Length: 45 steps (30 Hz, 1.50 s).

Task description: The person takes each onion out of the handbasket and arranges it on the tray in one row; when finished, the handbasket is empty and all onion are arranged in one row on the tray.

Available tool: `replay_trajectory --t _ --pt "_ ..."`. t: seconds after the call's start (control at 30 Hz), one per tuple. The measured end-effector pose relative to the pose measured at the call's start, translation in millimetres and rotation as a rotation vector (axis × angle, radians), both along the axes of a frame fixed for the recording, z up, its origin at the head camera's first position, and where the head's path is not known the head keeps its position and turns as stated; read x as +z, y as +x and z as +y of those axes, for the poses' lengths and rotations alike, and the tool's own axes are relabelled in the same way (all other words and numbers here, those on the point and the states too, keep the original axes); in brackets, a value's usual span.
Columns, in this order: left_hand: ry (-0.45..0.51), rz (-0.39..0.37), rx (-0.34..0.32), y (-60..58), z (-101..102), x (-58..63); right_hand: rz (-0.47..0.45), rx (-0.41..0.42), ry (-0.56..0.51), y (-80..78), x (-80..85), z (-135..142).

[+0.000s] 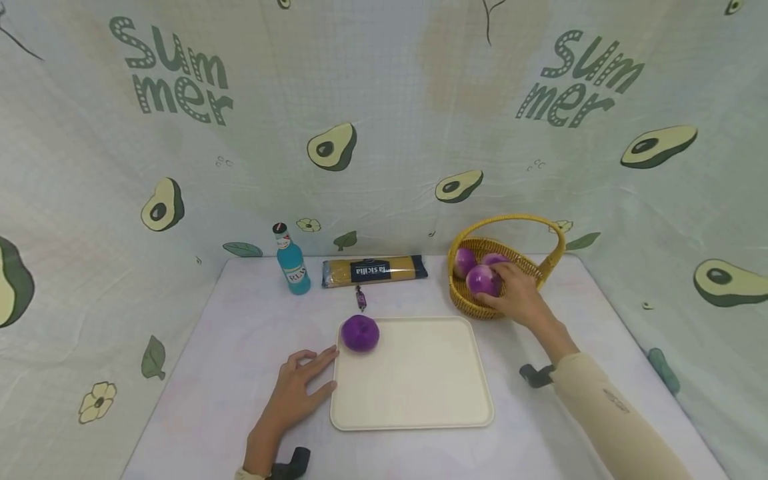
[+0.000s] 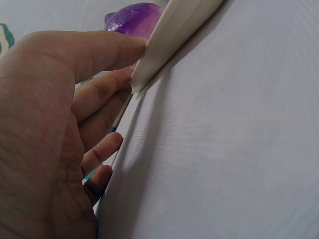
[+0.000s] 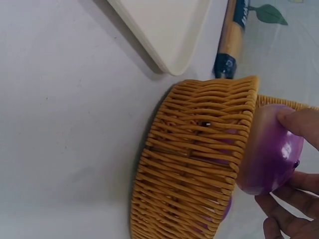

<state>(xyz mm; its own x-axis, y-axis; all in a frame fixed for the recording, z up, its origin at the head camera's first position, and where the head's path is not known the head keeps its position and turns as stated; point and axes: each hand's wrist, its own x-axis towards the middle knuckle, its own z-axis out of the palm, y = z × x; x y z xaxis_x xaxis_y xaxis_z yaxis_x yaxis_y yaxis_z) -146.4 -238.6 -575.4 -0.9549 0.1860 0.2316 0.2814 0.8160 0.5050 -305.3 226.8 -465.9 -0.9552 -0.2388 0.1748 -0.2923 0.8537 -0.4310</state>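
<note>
My left hand [image 1: 300, 387] rests beside the left edge of a cream tray [image 1: 414, 387]; thumb and forefinger touch its rim without curling round it. On the tray's far left corner sits a dark purple onion [image 1: 360, 333]. At the back right, my right hand [image 1: 519, 293] reaches into a wicker basket [image 1: 471, 308] with a tall handle. It grips a glossy purple-and-white onion [image 3: 271, 149] between thumb and fingers, at the height of the basket's rim. More purple onions [image 1: 464, 262] lie in the basket, partly hidden by the hand and the held one.
A blue bottle [image 1: 294, 263] stands at the back left of the white table [image 1: 240, 347]. Right of it lies a pasta packet [image 1: 375, 270] along the back curtain. A small purple wrapped candy [image 1: 361, 298] lies between packet and tray.
</note>
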Motion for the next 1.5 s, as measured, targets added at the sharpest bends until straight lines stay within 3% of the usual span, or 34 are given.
replay_trajectory --t 0.33,0.63,1.5 --pt "0.003 -0.04 0.005 -1.4 0 -0.8 0.0 -0.003 -0.01 7.1 8.4 -3" --pt "0.0 -0.054 0.01 -0.1 1 1.9 0.056 0.019 -0.015 14.4 14.0 -6" --pt "0.0 -0.006 -0.004 -0.9 -1 0.5 0.045 0.057 -0.044 35.5 21.0 -22"
